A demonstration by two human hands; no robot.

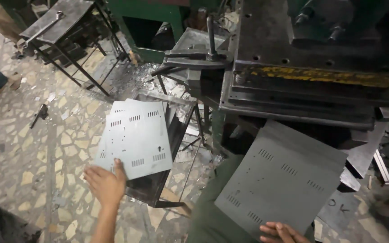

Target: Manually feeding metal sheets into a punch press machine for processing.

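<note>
left hand (106, 183): reaching out to the near edge of the top flat grey punched sheet-metal plate (136, 139); thumb lying on the plate's top face, fingers curling at its lower-left corner; grip partly closed on that edge, cannot tell whether it is bearing any weight.

left plate: sitting on top of a stack of like grey plates (119, 109), their edges fanning out at the upper left; stack resting on a dark metal frame stand (158, 189) left of the machine; rows of short slots and small holes showing on the top face.

right hand (283, 232): sitting at the bottom edge of the view, fingers lying along the near edge of the second grey slotted sheet-metal plate (284, 180); only part of the hand is showing, so cannot tell how far the grip is closing.

right plate: lying tilted across the person's lap, on the green trouser leg (208, 211), far corner reaching toward the machine bed; more sheets of the same kind seeming to lie beneath it.

machine: large dark steel press (302, 63) standing ahead and right, worn yellow-and-black striped strip (329, 76) running along its front.

floor: pale stone-chip mosaic floor (37, 144) with metal scrap (140, 76) scattering near the machine base.

background: black metal-framed counter (64, 22) standing upper left, well apart from both hands.
</note>
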